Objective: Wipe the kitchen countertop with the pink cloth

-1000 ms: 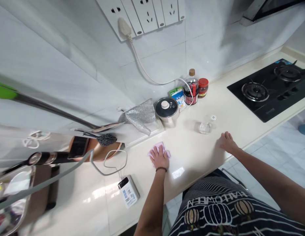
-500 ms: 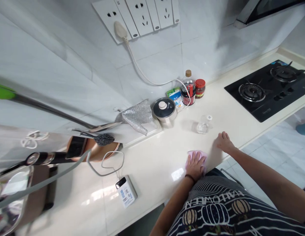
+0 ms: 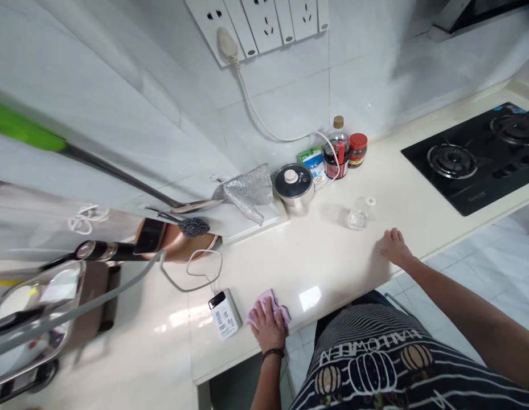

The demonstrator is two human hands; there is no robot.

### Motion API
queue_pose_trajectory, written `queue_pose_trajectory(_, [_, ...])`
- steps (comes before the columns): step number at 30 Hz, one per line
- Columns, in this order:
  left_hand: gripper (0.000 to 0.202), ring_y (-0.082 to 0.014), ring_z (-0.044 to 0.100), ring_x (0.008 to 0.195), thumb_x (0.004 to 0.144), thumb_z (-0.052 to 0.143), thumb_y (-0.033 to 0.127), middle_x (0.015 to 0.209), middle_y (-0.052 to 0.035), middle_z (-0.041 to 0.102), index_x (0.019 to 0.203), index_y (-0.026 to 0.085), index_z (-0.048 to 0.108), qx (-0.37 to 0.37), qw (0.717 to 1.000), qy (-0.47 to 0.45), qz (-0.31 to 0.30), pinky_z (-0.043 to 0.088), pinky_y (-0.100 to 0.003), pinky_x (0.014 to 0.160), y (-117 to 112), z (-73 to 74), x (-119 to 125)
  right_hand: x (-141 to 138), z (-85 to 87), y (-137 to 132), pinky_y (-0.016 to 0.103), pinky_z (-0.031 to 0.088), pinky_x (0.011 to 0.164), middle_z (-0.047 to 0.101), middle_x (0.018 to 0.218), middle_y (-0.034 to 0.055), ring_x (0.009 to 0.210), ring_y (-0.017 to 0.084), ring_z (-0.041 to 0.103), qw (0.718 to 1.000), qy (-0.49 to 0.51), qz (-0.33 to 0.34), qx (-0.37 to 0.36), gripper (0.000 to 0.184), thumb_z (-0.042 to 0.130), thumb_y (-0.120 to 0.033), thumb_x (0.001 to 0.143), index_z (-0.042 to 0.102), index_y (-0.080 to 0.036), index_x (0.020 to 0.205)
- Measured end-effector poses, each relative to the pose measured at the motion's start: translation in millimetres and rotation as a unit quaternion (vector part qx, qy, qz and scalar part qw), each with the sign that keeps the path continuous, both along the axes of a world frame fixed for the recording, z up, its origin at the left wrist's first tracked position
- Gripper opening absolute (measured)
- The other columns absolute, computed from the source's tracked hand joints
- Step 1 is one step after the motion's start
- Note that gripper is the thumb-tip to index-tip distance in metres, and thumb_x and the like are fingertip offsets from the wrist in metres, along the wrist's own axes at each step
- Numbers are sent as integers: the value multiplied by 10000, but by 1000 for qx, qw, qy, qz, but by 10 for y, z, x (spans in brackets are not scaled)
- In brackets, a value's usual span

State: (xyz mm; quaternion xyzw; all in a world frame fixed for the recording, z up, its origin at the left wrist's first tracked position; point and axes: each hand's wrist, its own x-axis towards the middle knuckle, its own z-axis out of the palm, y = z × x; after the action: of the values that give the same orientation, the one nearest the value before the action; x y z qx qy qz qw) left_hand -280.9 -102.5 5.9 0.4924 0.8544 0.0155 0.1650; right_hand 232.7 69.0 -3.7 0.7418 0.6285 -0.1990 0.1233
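My left hand [image 3: 269, 331] presses a crumpled pink cloth [image 3: 284, 312] against the white countertop [image 3: 332, 262], near its front edge. The fingers lie over the cloth, which sticks out around them. Just left of it is a white power bank [image 3: 225, 323] with a cable plugged in. My right hand [image 3: 396, 248] rests on the counter close to the front edge, its fingers stretched out and holding nothing. A small clear glass jar [image 3: 357, 218] stands beyond and to the left of that hand.
Along the wall are a lidded electric pot [image 3: 295, 191], a sauce bottle [image 3: 336, 154] and a red-capped jar [image 3: 357, 150]. At right is a black gas hob [image 3: 473, 185]. A copper-coloured pan [image 3: 179, 245] and a dish container [image 3: 87, 307] stand at left, below hanging utensils.
My left hand has slid the pink cloth leftward along the counter's front edge, to beside the power bank. My right hand stays on the counter. The view has shifted slightly.
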Motion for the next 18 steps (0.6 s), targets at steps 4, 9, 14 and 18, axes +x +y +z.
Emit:
queue_pose_trajectory(4, [656,-408,168,1674,1076,320,438,1793,-187,256,1678,191,402,22,994,8,107,217,-712,1307,48,-31,213,13,-29,3,616,264,1299,278,1738,279,1613,500,227,1000,6,7,13,947,607,-432,889,243,-63,1682])
queue_pose_trajectory(9, [678,-380,95,1689,1027,378,418,1808,-82,249,1699,333,360,-23,998,-39,-33,115,-671,1344,338,-48,865,14,-29,4,614,236,1308,300,1719,309,1620,506,213,1000,-5,20,13,950,611,-442,898,244,-32,1671])
queue_pose_trajectory(14, [664,-396,102,1688,1003,473,376,1805,-103,242,1661,291,455,-37,948,-131,-289,60,-670,1357,762,-24,1756,-11,26,1,639,226,1303,291,1720,328,1609,520,233,1000,-3,22,21,963,592,-441,904,183,-44,1679])
queue_pose_trajectory(18, [685,-352,104,1695,1000,549,441,1821,-47,210,1666,336,430,-30,877,-183,-444,50,-658,1365,1029,-11,2351,-38,94,-10,606,225,1311,306,1702,348,1615,501,227,999,-12,31,23,940,586,-431,908,209,-8,1658])
